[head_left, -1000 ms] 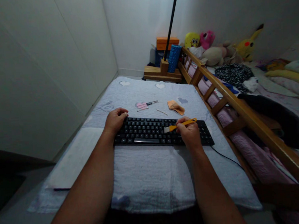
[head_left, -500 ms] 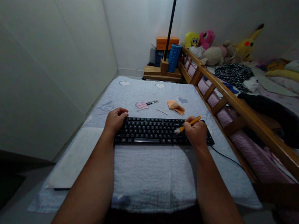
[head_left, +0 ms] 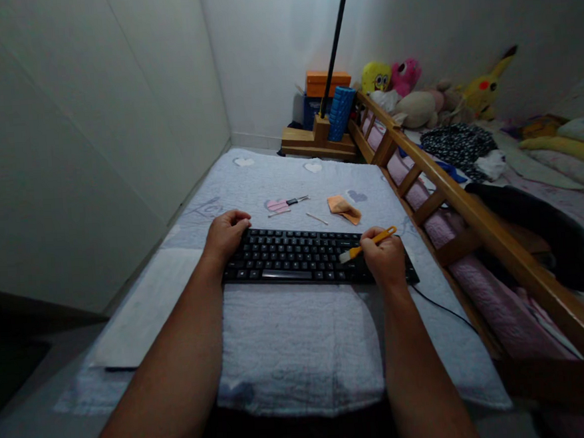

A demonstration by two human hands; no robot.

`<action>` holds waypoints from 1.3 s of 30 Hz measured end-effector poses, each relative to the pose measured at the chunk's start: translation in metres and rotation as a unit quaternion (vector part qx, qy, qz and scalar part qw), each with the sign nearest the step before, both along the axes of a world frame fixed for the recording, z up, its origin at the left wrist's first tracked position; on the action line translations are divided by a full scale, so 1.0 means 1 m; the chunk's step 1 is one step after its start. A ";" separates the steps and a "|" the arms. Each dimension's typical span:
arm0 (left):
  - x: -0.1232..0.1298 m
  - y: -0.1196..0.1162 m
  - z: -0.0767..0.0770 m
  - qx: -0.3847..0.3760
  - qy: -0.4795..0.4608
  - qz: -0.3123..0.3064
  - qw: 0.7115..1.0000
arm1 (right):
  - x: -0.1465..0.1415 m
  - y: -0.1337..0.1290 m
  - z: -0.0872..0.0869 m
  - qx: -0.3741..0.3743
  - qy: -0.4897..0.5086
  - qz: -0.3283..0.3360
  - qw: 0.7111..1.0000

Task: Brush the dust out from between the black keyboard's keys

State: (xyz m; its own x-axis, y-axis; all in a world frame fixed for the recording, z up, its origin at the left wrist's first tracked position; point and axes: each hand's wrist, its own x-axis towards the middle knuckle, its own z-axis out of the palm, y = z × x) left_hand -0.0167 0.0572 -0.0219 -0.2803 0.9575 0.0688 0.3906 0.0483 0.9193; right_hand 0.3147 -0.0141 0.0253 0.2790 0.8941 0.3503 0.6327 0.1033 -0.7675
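Note:
A black keyboard (head_left: 289,252) lies on the cloth-covered table in front of me. My left hand (head_left: 226,235) grips its upper left corner, thumb and fingers around the edge. In my right hand (head_left: 385,260) is a small brush with a yellow handle (head_left: 386,234) and pale bristles, which are over the keys right of the middle. The hand covers part of the keyboard's right end. Beyond the keyboard are a folded orange cloth (head_left: 344,209), a cotton swab (head_left: 316,218), another thin swab (head_left: 279,213) and a small tool with a dark handle (head_left: 297,200).
A cable (head_left: 445,308) runs from the keyboard towards the wooden bed rail (head_left: 472,220) on the right. A white flat sheet (head_left: 133,310) lies at the left. Behind the table stand a lamp pole (head_left: 336,42), a blue roller (head_left: 341,114) and an orange box (head_left: 327,82).
My right hand and the brush have shifted very slightly, with the brush's handle end a little further right. My left hand and the keyboard stay in place.

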 end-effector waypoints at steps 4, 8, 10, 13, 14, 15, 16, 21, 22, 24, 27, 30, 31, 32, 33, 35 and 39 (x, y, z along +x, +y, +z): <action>0.000 -0.001 0.002 -0.006 0.001 0.001 1.000 | 0.006 0.001 0.001 0.003 -0.064 -0.039 0.997; 0.000 -0.001 0.001 -0.003 0.005 0.000 1.000 | 0.014 0.001 0.001 0.018 -0.094 -0.067 0.993; 0.000 -0.001 0.001 0.000 0.001 -0.002 1.000 | 0.016 0.001 0.000 0.029 -0.080 -0.077 0.993; 0.001 -0.002 0.001 0.000 -0.006 -0.002 1.000 | 0.014 0.001 0.000 0.041 -0.016 -0.068 0.997; 0.001 -0.002 0.001 -0.001 -0.007 -0.002 1.000 | 0.013 0.002 0.000 0.040 0.006 -0.058 0.998; 0.001 -0.002 0.001 -0.001 -0.008 -0.003 1.000 | 0.011 0.002 -0.001 0.036 0.020 -0.047 0.998; 0.001 -0.002 0.002 -0.002 -0.008 -0.004 1.000 | 0.010 0.002 -0.001 0.027 0.023 -0.036 0.999; 0.001 -0.002 0.004 -0.001 -0.004 -0.002 1.000 | 0.009 0.001 0.001 0.008 -0.045 -0.040 0.998; 0.002 -0.002 0.004 -0.002 -0.005 -0.002 1.000 | 0.010 0.001 0.001 0.015 -0.053 -0.054 0.997; 0.002 -0.003 0.004 -0.002 -0.004 -0.002 1.000 | 0.011 0.001 0.001 0.031 -0.043 -0.078 0.996; 0.002 -0.003 0.005 -0.004 0.001 0.000 1.000 | 0.009 0.002 -0.001 0.045 0.041 -0.067 0.996; 0.002 -0.003 0.004 -0.003 0.009 -0.003 1.000 | -0.002 0.002 -0.007 0.029 0.136 0.011 0.990; 0.002 -0.003 0.004 -0.003 0.011 -0.004 1.000 | -0.008 0.001 -0.009 0.015 0.158 0.047 0.986; 0.002 -0.003 0.004 -0.004 0.011 -0.005 1.000 | -0.016 -0.001 -0.011 0.003 0.179 0.081 0.980; 0.002 -0.003 0.004 -0.005 0.010 -0.004 1.000 | -0.024 -0.003 -0.013 -0.015 0.198 0.115 0.973; 0.001 -0.002 0.004 -0.008 0.009 -0.003 1.000 | -0.040 -0.007 -0.015 -0.045 0.229 0.161 0.959; 0.001 -0.001 0.003 -0.009 0.008 -0.003 1.000 | -0.064 -0.013 -0.018 -0.095 0.294 0.226 0.924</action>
State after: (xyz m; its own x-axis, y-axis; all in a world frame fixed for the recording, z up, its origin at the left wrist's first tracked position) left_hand -0.0158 0.0557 -0.0186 -0.2726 0.9605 0.0566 0.4061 0.0615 0.9118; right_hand 0.2510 -0.0267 0.0077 -0.0454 0.9956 0.0821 0.0264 0.0834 -0.9962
